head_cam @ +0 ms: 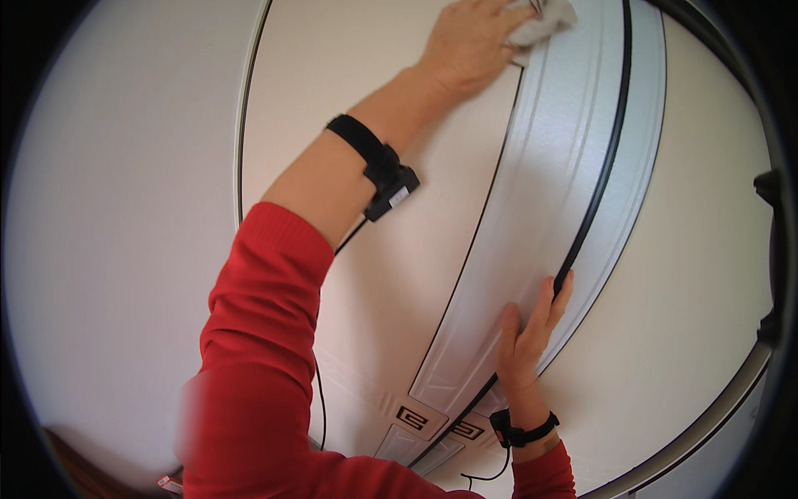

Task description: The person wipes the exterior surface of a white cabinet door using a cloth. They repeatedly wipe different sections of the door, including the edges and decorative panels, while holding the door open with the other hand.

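Note:
My left hand, raised high on a cream cabinet door, holds a crumpled white cloth against the top of a glossy silvery-white door strip. The cloth is partly cut off by the picture's upper rim. Lower right, my right hand lies on the same strip with its fingers apart, their tips at a long black seam strip. No object shows in it.
Another cream door panel curves away on the right. Dark key-pattern ornaments sit low on the doors. A plain pale wall fills the left. Thin black cables hang from bands on both forearms. A small red-and-white box lies bottom left.

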The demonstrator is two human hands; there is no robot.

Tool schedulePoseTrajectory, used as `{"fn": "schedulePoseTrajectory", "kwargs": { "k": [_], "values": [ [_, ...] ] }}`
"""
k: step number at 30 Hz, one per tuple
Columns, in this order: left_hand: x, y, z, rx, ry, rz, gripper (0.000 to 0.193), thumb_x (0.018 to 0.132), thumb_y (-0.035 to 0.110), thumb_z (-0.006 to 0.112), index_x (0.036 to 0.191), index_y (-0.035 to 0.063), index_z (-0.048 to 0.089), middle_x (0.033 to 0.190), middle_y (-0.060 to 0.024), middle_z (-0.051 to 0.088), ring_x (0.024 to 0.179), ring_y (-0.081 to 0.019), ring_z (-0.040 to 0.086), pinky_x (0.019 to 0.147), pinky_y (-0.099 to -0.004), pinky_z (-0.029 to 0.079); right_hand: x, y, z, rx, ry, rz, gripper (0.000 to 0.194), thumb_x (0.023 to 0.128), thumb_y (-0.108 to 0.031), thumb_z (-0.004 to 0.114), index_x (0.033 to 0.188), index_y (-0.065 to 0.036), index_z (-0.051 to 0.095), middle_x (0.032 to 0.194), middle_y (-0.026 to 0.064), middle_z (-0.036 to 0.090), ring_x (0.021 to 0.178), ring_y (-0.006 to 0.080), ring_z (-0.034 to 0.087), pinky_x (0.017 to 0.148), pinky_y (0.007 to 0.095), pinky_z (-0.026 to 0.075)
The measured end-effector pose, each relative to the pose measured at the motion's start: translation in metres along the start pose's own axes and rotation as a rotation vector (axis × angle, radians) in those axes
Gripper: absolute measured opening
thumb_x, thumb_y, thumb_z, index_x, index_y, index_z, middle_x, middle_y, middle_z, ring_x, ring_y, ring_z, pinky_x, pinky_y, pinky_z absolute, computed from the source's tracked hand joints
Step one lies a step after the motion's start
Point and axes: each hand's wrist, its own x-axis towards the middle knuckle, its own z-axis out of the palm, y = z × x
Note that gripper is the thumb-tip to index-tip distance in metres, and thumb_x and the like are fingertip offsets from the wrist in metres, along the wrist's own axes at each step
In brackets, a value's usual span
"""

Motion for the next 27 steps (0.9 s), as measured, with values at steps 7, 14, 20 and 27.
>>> {"fn": "schedulePoseTrajectory", "kwargs": {
  "k": [7, 14, 20, 27],
  "values": [
    [-0.069, -0.005, 0.042, -0.050, -0.074, -0.261, 0.056, 0.089, 0.006, 0.063, 0.143, 0.0071, 0.050, 0.151, -0.0210, 0.046, 0.144, -0.0396, 0.038, 0.116, -0.0488, 0.035, -0.062, 0.022, -0.063, -0.099, -0.165, 0.259, 0.051, 0.098, 0.000, 0.052, 0.147, 0.008, 0.042, 0.163, 0.0323, 0.016, 0.150, 0.0468, 0.023, 0.120, 0.0518, 0.022],
    [-0.136, -0.055, 0.109, -0.037, -0.126, -0.453, 0.052, 0.094, 0.010, 0.059, 0.145, 0.0038, 0.048, 0.151, -0.0222, 0.046, 0.142, -0.0404, 0.040, 0.115, -0.0491, 0.036, -0.060, 0.067, -0.071, -0.179, -0.167, 0.216, 0.048, 0.097, 0.000, 0.052, 0.143, 0.010, 0.045, 0.162, 0.0353, 0.014, 0.148, 0.0492, 0.024, 0.119, 0.0556, 0.024],
    [-0.199, -0.089, 0.170, 0.152, -0.199, -0.609, 0.047, 0.100, 0.016, 0.053, 0.145, 0.0014, 0.047, 0.150, -0.0233, 0.046, 0.142, -0.0387, 0.040, 0.115, -0.0489, 0.037, -0.070, 0.109, -0.078, -0.184, -0.122, 0.294, 0.051, 0.098, -0.005, 0.050, 0.148, 0.005, 0.044, 0.164, 0.0296, 0.018, 0.149, 0.0425, 0.027, 0.120, 0.0525, 0.023],
    [-0.259, -0.084, 0.253, 0.131, -0.252, -0.879, 0.052, 0.100, 0.029, 0.051, 0.142, -0.0018, 0.048, 0.142, -0.0244, 0.054, 0.134, -0.0407, 0.048, 0.111, -0.0509, 0.040, -0.057, 0.174, -0.139, -0.227, -0.176, 0.330, 0.053, 0.100, -0.004, 0.050, 0.149, 0.008, 0.037, 0.163, 0.0340, 0.007, 0.151, 0.0463, 0.019, 0.120, 0.0538, 0.022]
  ]
}}
